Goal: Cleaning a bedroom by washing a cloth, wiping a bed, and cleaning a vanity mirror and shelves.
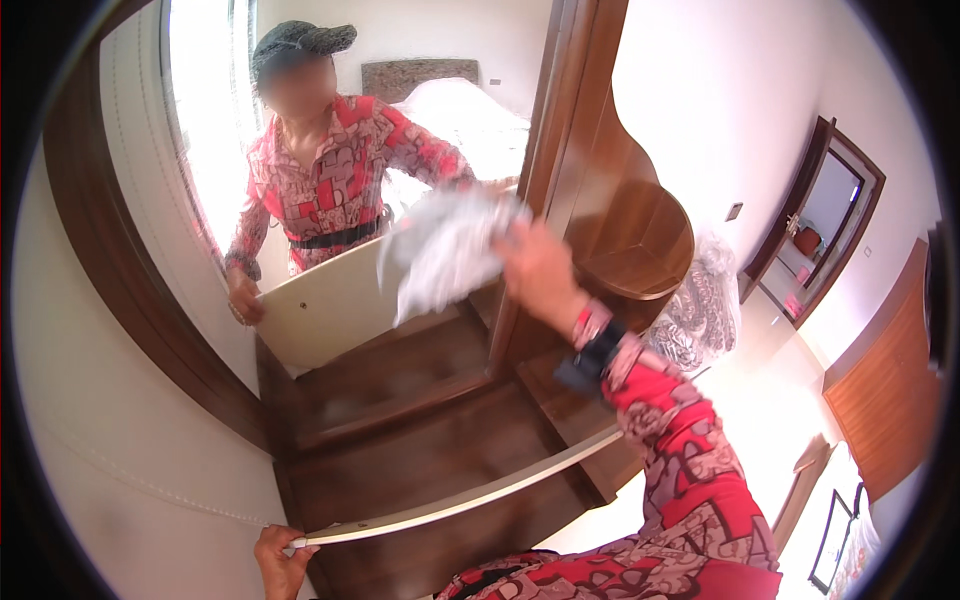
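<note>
My right hand (pixel 542 270) is raised in front of a tall mirror (pixel 420 60) and grips a crumpled white cloth (pixel 445 260). Motion smears the cloth and the fingers; whether the cloth touches the glass I cannot tell. At the lower left, my left hand (pixel 281 560) is closed on the end of a long pale board (pixel 470 498). That board stands on edge across a dark brown wooden ledge (pixel 420 460) below the mirror. In the glass, my reflected arms hold the same board and cloth.
Right of the mirror, the dark wood frame carries rounded corner shelves (pixel 640 240). A clear plastic-wrapped bundle (pixel 700 310) stands on the floor beyond. An open doorway (pixel 815 220) is farther right, past a brown wooden panel (pixel 880 370). A beaded chain (pixel 170 505) hangs at the left.
</note>
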The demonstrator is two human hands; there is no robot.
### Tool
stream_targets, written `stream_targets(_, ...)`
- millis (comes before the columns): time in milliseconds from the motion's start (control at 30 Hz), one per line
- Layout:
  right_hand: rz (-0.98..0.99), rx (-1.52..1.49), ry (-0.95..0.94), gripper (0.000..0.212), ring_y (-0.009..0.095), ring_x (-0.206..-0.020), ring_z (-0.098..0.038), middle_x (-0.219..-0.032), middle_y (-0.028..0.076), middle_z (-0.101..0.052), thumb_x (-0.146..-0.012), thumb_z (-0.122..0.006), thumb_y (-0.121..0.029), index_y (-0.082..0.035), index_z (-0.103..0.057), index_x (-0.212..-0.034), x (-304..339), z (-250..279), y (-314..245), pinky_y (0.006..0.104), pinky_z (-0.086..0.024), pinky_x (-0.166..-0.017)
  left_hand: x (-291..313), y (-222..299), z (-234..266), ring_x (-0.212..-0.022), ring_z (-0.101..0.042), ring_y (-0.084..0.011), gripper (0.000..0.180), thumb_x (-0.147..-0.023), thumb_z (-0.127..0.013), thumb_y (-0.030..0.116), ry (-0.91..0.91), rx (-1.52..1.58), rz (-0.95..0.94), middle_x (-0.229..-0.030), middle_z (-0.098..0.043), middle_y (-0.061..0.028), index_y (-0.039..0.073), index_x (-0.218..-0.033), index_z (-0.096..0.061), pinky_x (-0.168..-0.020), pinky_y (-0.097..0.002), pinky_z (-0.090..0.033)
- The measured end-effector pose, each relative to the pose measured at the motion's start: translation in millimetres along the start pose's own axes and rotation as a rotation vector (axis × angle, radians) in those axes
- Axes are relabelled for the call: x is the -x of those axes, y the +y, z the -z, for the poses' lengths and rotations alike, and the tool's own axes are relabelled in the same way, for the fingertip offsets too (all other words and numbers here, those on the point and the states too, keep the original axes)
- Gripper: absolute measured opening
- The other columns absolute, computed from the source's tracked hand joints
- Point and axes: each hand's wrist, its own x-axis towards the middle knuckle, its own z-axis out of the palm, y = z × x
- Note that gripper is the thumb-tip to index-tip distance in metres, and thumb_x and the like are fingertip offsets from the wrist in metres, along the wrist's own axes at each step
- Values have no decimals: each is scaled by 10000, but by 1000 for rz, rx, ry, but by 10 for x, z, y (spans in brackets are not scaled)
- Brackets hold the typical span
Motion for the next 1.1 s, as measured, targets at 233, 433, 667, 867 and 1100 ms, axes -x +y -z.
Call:
stream_targets(233, -76, -200, -111, 220, 282, -811, -535, -901, 76, -517, -657, -565, -62, -133, -608, -861, 561, -149, 1, 376, -486, -645, 100, -24, -130, -715, -559, -226, 167, -671, -712, 22, -9, 32, -28, -790, -575, -100, 13, -802, -609, -625, -307, -458)
stream_targets(433, -138, -80, 613, 433, 322, -972, -534, -1042, 138, -541, -619, -480, 12, -126, -592, -1014, -1260, 847, 551, 375, -466, -794, 253, -117, 35, -691, -553, -220, 150, -662, -707, -2, 75, 38, -43, -747, -571, -97, 16, -777, -614, -619, -305, -452)
stream_targets(667, -256, 106, 499, 441, 379, -794, -528, -922, 178, -490, -667, -515, -73, -68, -512, -1108, -1794, 1549, 1105, 446, -448, -698, 20, -50, -163, -667, -525, -198, 156, -669, -698, -5, 11, 57, -24, -731, -549, -87, 6, -790, -600, -603, -294, -435)
stream_targets(867, -270, -120, 237, 385, 351, -808, -545, -937, 144, -498, -609, -561, 1, -108, -537, -978, -374, 454, 825, 428, -467, -645, 131, -256, 16, -663, -516, -162, 178, -656, -710, -16, 53, 42, 27, -730, -550, -66, -2, -787, -591, -590, -269, -433)
stream_targets(1100, -223, -192, 720, 470, 343, -918, -530, -994, 154, -522, -629, -483, -8, -91, -572, -1083, -1594, 1147, 1007, 386, -449, -778, 226, -443, 36, -667, -524, -144, 184, -651, -711, -30, 103, 86, 126, -732, -566, -57, -4, -788, -592, -591, -260, -446)
